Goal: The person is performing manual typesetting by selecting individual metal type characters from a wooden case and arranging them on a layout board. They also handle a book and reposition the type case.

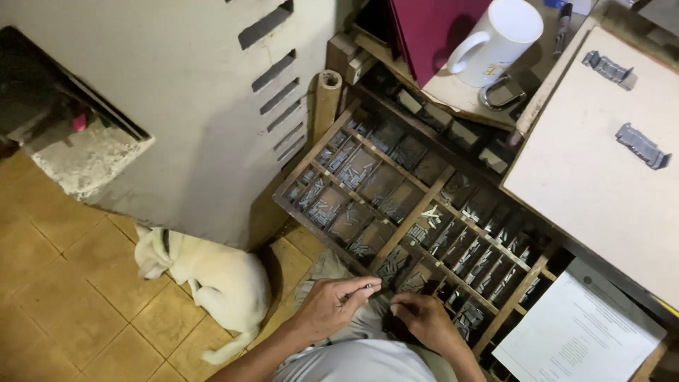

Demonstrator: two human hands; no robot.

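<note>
Head view, looking down over the person's lap. Left hand (331,303) has thumb and forefinger pressed together on a small metal type piece (366,286), held just above the near edge of the wooden type case (412,217). Right hand (422,318) rests curled, palm down, at the same near edge; whether its fingers grip anything cannot be told.

Handling judgement: the type piece is likely dense for its size, rigid and smooth-sided, so easily dropped. Best taken by its long flat sides, away from the end face, which could dent.

Surface: the case is tilted, divided into many small compartments holding grey slugs, with thin wooden dividers between.

Room: a pale board (601,163) with two metal blocks lies far right. A white mug (498,37) stands at the far side, a printed sheet (583,336) lies near right. A white dog (212,279) lies on the tiled floor (64,283) to the left, beside a grey vented cabinet (184,99).
</note>
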